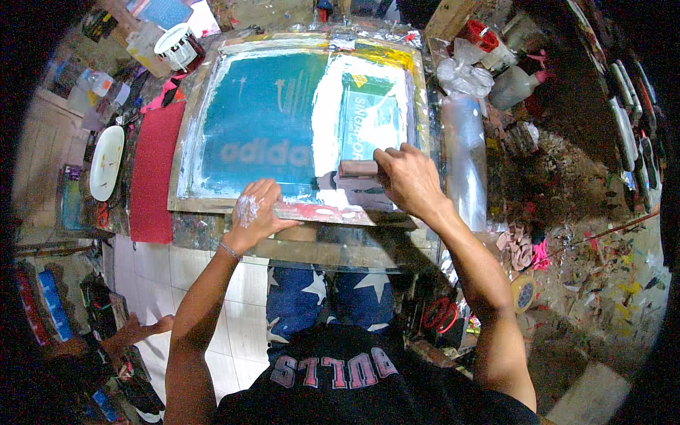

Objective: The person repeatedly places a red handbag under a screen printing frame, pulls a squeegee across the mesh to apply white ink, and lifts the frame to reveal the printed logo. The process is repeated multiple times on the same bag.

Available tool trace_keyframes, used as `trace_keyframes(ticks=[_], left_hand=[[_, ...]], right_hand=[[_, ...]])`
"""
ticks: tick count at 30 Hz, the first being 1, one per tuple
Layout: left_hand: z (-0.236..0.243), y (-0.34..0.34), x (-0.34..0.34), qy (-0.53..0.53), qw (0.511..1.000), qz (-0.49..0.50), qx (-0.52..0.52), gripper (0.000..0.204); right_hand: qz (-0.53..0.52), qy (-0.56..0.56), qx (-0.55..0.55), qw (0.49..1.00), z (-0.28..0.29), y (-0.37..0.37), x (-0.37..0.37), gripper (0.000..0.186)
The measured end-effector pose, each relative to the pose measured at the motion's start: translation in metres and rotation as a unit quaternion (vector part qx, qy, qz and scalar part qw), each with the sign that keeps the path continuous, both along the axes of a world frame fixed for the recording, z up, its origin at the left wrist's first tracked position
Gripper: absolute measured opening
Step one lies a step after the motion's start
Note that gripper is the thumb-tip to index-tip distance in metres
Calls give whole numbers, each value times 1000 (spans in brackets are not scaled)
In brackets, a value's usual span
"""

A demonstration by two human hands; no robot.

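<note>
1. The right hand (412,181) is closing its fingers around a brown, bar-shaped tool (358,168), leaving its left end exposed; whether the tool's lower edge is touching the surface below, I cannot tell.
2. That tool is lying crosswise over the near right part of a framed screen (190,134), just nearer than a pale green-and-teal panel (386,117).
3. A thick white coating (324,117) is bordering that panel, while a larger teal area (262,92) is filling the screen's left side.
4. The left hand (253,211) is resting on the screen's near rim, fingers curling over it and thumb pointing right; it is holding only that rim, loosely bent, and is showing white smears on its back.
5. Left of the screen, a red mat (152,173) is lying beside it, with a white oval dish (107,163) sitting farther left and a stained white bucket (186,58) standing at the far left corner.
6. On the right, a clear plastic roll (465,152) is lying alongside, a crumpled plastic bag (465,76) resting at its far end.
</note>
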State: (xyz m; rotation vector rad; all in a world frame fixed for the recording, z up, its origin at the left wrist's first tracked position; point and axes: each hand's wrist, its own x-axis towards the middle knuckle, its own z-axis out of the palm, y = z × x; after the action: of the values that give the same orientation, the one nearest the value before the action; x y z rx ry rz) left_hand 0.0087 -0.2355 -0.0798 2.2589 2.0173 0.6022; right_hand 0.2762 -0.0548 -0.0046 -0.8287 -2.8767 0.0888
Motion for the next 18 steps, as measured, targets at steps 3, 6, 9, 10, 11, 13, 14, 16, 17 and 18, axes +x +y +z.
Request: trace_keyframes(ticks=[3, 6, 9, 10, 11, 13, 14, 16, 17, 18], left_hand=[[-1, 0, 1, -4, 999, 17, -36, 63], [-2, 0, 2, 1, 1000, 7, 5, 63], [-2, 1, 1, 15, 1000, 0, 12, 63], [-2, 0, 1, 27, 1000, 4, 6, 64], [-2, 0, 0, 19, 1000, 4, -9, 63], [-2, 0, -1, 2, 999, 7, -42, 62], [-2, 0, -2, -7, 998, 1, -55, 60], [-2, -1, -3, 7, 1000, -18, 2, 61], [-2, -1, -3, 6, 999, -28, 24, 61], [-2, -1, -3, 31, 999, -21, 15, 63]], right_hand=[[-9, 12, -15, 1000, -1, 3, -2, 21], [1, -18, -32, 999, 3, 8, -3, 17], [36, -17, -10, 999, 9, 33, -13, 11], [47, 15, 24, 998, 10, 51, -19, 10], [42, 35, 75, 996, 10, 73, -28, 11], [78, 75, 100, 989, 9, 129, -49, 16], [53, 22, 109, 992, 7, 157, -64, 19], [-2, 14, 118, 993, -2, 199, -81, 21], [-24, 34, 111, 993, -8, 211, -85, 20], [-21, 48, 98, 994, -13, 220, -86, 20]])
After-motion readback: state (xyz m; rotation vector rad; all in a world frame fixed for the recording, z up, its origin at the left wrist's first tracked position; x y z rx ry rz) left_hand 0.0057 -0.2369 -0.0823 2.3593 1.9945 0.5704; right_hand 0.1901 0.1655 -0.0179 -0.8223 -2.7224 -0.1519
